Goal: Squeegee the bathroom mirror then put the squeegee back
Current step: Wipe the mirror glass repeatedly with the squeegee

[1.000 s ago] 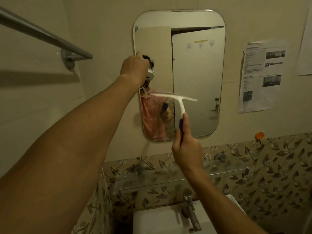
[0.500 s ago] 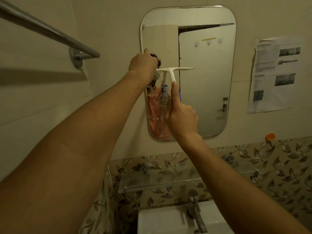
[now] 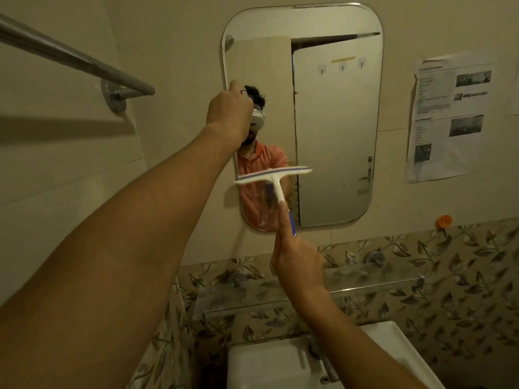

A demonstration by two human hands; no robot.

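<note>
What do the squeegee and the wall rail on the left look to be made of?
The squeegee is probably plastic: smooth matte white, with a blue strip along the blade and blue on the handle. The rail looks like metal: silver-grey tube with a soft sheen, ending in a round wall mount.

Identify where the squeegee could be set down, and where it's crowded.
The glass shelf below the mirror looks bare; so does the basin rim right of the tap. Crowded: the mirror's left side, with left hand, right hand and squeegee.
</note>
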